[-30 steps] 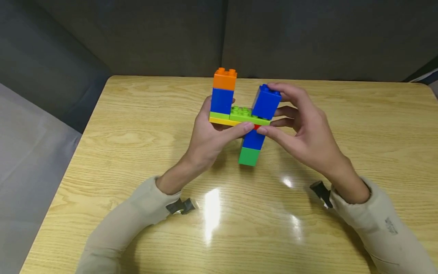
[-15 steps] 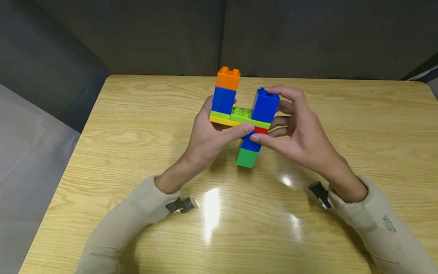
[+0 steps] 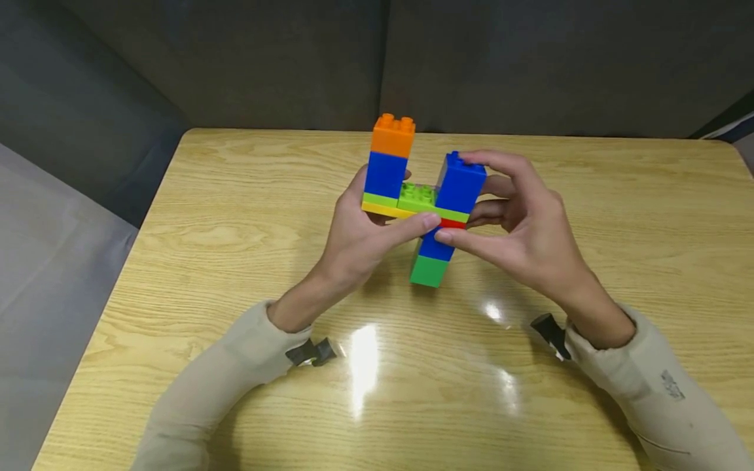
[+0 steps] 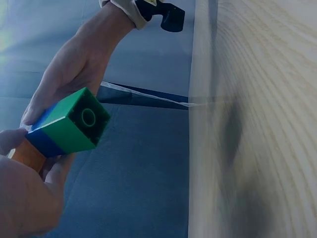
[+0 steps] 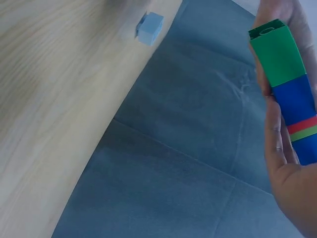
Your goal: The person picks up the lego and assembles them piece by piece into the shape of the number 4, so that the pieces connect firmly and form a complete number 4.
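Both hands hold one model of toy building bricks above the table. A flat lime green brick point(image 3: 418, 198) forms its crosspiece, over a yellow strip point(image 3: 389, 210) and a red strip point(image 3: 453, 223). On the left stands a blue brick point(image 3: 386, 175) topped by an orange brick point(image 3: 393, 137). A tall blue brick point(image 3: 461, 186) sits on the right end. Below hang another blue brick point(image 3: 436, 244) and a green brick point(image 3: 429, 271), its hollow underside visible in both wrist views. My left hand point(image 3: 359, 239) grips the left side, its fingers mostly hidden. My right hand point(image 3: 533, 229) pinches the right end, index finger on the tall blue brick, thumb on the lower blue one.
A light blue brick point(image 5: 150, 29) lies on the wooden table point(image 3: 235, 229) near its edge in the right wrist view. Dark panels point(image 3: 283, 59) stand behind the far edge. Both sleeves carry small black wrist mounts point(image 3: 552, 335).
My right thumb has slid down and left from the red strip to the lower blue brick. The tall blue brick has gone from tilted to nearly in line with the crosspiece.
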The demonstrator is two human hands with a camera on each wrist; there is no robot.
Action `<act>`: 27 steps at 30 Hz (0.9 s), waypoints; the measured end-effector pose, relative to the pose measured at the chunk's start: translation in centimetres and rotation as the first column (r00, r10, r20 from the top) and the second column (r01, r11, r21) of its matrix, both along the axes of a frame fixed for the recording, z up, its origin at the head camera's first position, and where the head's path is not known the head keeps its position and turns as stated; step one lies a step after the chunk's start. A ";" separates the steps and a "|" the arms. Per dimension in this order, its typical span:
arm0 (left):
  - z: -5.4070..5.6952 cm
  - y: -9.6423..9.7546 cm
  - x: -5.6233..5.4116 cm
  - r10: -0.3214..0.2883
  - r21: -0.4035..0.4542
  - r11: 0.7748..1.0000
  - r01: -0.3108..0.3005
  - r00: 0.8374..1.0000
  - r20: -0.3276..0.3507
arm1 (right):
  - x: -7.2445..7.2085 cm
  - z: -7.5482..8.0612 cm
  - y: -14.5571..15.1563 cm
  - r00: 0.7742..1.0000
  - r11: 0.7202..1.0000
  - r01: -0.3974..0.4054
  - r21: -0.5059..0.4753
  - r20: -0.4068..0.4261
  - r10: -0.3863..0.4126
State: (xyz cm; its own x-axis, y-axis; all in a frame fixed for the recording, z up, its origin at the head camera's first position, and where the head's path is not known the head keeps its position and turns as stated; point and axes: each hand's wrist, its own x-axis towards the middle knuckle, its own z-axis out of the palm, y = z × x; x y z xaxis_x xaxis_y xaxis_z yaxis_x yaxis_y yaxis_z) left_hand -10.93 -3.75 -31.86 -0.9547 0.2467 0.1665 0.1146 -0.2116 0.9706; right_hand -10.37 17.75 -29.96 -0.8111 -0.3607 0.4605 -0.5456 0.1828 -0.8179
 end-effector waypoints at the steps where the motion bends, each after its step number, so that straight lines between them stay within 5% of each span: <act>1: 0.0 0.0 0.0 0.000 -0.002 1.000 0.000 1.000 -0.009 | 0.0 0.0 0.0 1.000 1.000 -0.001 -0.003 0.001 0.001; 11: 0.2 -2.1 -0.7 0.121 0.060 0.991 -0.120 0.993 -0.010 | -1.1 -0.4 -0.5 0.983 0.991 -0.124 0.043 0.142 0.116; 15: 0.1 -3.4 -0.9 0.171 0.094 0.980 -0.174 0.985 0.037 | -2.1 -1.4 -1.1 0.980 0.975 -0.096 0.199 0.192 0.057; 19: 0.0 -3.8 -0.8 0.180 0.117 0.976 -0.185 0.982 0.048 | -3.5 -3.1 -2.1 0.974 0.908 -0.128 0.400 0.225 0.038; 27: -0.1 -3.8 -0.7 0.182 0.125 0.975 -0.185 0.983 0.034 | -4.8 -5.7 -5.1 0.968 0.779 -0.252 0.574 0.145 0.207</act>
State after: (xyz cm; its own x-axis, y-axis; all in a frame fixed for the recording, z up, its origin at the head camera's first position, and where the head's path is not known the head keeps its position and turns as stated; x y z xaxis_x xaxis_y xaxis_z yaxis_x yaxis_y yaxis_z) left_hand -11.66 -7.58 -31.99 -0.9856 0.0453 0.1632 0.1413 -0.3108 0.9399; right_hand -15.18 12.68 -35.69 -0.6910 -0.7213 0.0466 -0.5789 0.5136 -0.6333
